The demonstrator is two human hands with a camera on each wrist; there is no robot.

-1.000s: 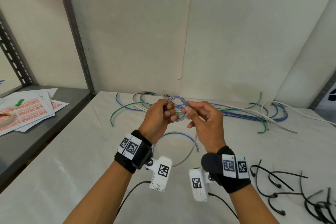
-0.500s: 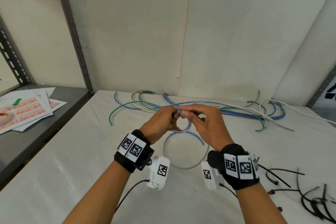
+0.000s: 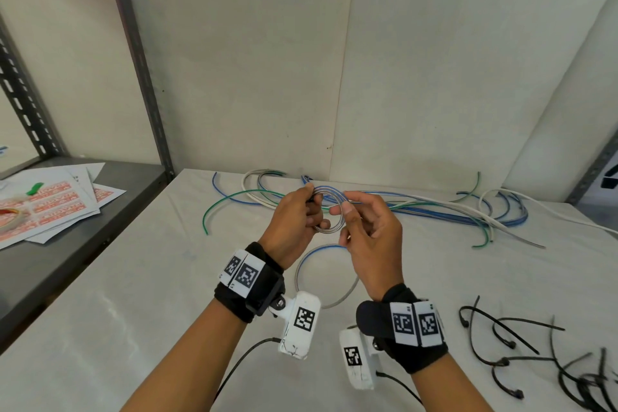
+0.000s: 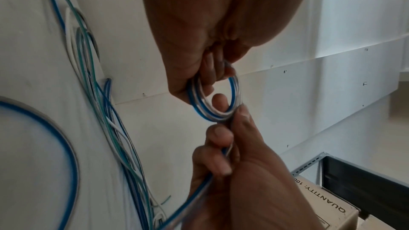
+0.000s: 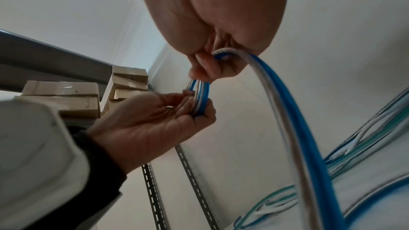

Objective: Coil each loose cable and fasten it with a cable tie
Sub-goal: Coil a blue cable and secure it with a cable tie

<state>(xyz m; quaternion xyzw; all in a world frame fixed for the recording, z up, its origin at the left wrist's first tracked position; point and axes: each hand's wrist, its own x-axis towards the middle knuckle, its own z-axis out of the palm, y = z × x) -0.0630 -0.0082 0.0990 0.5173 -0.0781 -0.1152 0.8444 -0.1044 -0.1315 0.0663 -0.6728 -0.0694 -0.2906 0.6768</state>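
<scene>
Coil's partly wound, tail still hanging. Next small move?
Probably wrap one more turn: the left hand pinches the small coil, the right hand grips the feeding strand, and a loose loop lies unwound on the table. The cable ties lie untouched.

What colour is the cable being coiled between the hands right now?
The coiled cable is blue paired with a clear, silvery strand. It shows best in the left wrist view.

You are working over a white table [image 3: 110, 294]. Loose cables [image 3: 434, 209] in blue, green and white are lying tangled along its far edge by the wall, one blue-and-clear loop [image 3: 329, 303] is resting on it below your wrists, and black cable ties [image 3: 521, 348] are lying scattered at your near right.
</scene>
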